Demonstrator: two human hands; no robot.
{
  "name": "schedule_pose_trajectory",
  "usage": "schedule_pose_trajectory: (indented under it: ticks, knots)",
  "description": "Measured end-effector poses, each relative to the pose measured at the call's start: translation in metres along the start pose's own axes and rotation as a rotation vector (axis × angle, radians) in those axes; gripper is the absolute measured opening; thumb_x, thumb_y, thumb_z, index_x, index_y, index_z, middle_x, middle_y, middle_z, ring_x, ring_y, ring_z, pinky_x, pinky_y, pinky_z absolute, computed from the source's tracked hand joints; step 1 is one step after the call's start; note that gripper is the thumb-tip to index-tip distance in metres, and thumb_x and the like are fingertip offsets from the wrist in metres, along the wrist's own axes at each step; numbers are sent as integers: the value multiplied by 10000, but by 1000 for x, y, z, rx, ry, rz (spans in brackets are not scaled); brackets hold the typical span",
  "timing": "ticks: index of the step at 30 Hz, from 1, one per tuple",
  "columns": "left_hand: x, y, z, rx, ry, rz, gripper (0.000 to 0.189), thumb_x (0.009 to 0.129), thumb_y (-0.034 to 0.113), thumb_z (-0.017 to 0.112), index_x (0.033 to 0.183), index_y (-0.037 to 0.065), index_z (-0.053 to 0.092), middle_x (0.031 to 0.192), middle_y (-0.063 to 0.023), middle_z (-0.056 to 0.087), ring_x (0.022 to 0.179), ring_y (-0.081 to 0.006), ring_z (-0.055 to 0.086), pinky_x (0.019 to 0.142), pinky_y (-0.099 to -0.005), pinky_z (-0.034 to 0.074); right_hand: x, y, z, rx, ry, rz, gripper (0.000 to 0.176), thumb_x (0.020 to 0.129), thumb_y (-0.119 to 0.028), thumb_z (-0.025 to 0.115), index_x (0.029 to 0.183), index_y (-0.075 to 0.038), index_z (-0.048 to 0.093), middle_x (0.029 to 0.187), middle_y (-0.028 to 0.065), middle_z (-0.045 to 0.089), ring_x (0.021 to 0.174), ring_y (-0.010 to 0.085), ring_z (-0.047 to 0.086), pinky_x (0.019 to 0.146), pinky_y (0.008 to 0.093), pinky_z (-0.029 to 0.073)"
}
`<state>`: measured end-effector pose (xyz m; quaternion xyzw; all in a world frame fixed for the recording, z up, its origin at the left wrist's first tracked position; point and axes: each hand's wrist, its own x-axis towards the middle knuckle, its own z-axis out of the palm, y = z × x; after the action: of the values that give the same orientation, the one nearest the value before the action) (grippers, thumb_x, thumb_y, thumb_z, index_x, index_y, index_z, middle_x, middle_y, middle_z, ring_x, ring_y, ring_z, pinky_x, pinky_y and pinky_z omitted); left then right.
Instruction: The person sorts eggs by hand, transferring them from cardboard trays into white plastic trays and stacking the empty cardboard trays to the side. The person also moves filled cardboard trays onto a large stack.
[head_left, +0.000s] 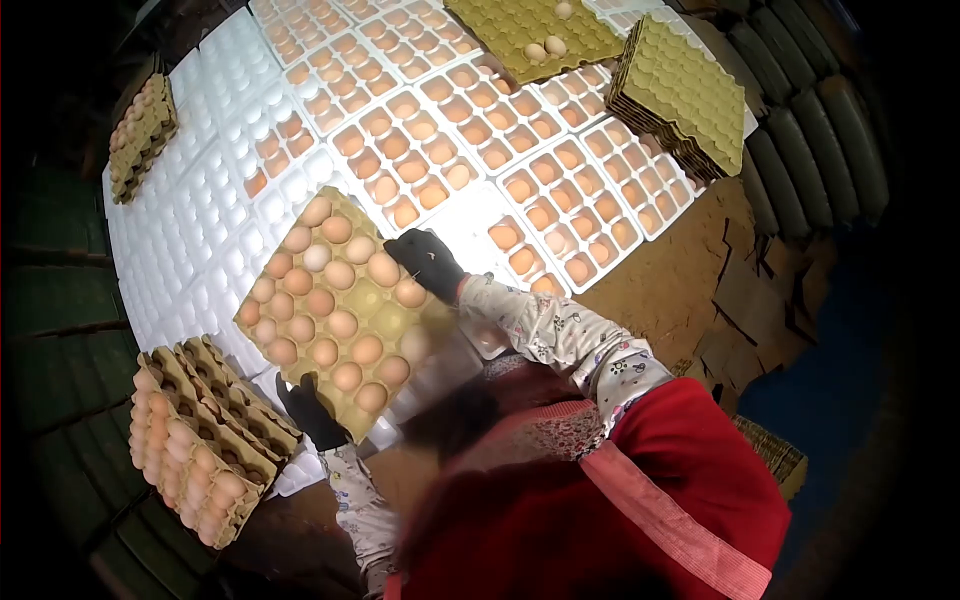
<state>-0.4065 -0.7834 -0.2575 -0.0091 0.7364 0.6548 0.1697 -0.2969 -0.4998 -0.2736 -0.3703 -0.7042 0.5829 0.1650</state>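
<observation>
A pulp egg tray (392,322) carrying many brown eggs is held between my two gloved hands, above the white trays. My left hand (314,412), in a dark glove, grips the tray's near-left edge, with some fingers hidden beneath it. On the opposite edge my right hand (427,263), also dark-gloved, is closed around the rim beside an egg (383,268). Several cells on the tray's right part hold no egg. Near my right hand lies a white foam tray (490,192) with eggs in its square cells.
At the lower left, a stack of pulp trays with eggs (190,455) leans tilted. Empty pulp trays (690,90) are stacked at the upper right, near a pulp tray with a few eggs (500,35). Another egg-filled stack (142,140) stands at far left. Dark padded bundles (815,130) flank the right side.
</observation>
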Motion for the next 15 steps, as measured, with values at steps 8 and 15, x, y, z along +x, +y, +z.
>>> schedule_pose_trajectory:
  ticks: [8,15]
  knots:
    - [-95,22,140,168,-71,185,630,837,-21,585,1414,14,337,1293,-127,481,1183,-214,456,1002,-340,370,-35,27,-183,117,68,-186,333,966,-270,506,1091,22,609,999,83,622,929,157,570,834,316,448]
    - [-174,-14,344,244,-296,299,646,828,38,580,1429,73,345,1351,-178,466,1230,-331,430,1017,-409,351,-21,101,-393,71,250,-18,331,945,-301,547,845,1,638,725,20,595,697,105,523,613,296,409]
